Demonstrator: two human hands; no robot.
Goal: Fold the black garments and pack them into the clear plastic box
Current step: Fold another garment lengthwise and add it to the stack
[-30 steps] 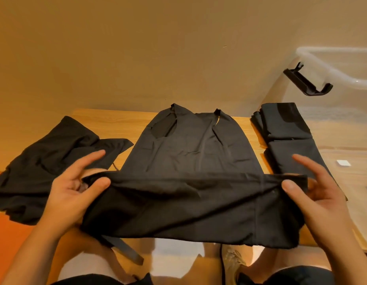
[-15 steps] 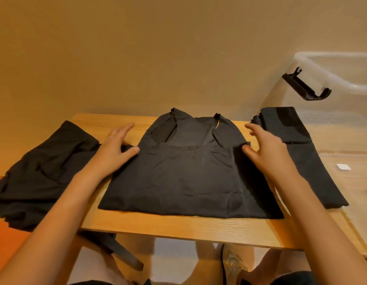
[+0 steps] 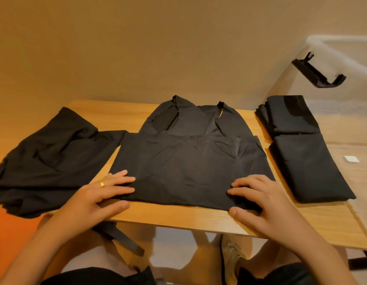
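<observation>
1. Head view, the garment in hand: a black tank top (image 3: pixel 188 161) lies flat in the middle of the wooden table (image 3: pixel 178 217), its hem folded up over the body so the straps and neckline point toward the far edge and the fold line runs along the near edge.

2. Head view, the hands: the left hand (image 3: pixel 98 194), wearing a gold ring (image 3: pixel 102 184), rests palm-down on the near left corner of the tank top, fingers spread flat and pinching nothing. The right hand (image 3: pixel 258 200) lies likewise on the near right corner, fingers spread and slightly curled on the cloth, thumb on the bare wood beside the near edge.

3. Head view, the rest of the work: a loose heap of unfolded black garments (image 3: pixel 49 161) covers the left end of the table and droops over its left edge. A folded black stack (image 3: pixel 302 151) sits at the right end, well apart from the tank top. The clear plastic box (image 3: pixel 343 50) stands beyond the right end; whether anything is packed inside I cannot tell.

4. Judgement: the step in hand looks like smoothing the first fold. The next move likely calls for gripping one side and folding it across to narrow the piece to match the stack.
</observation>
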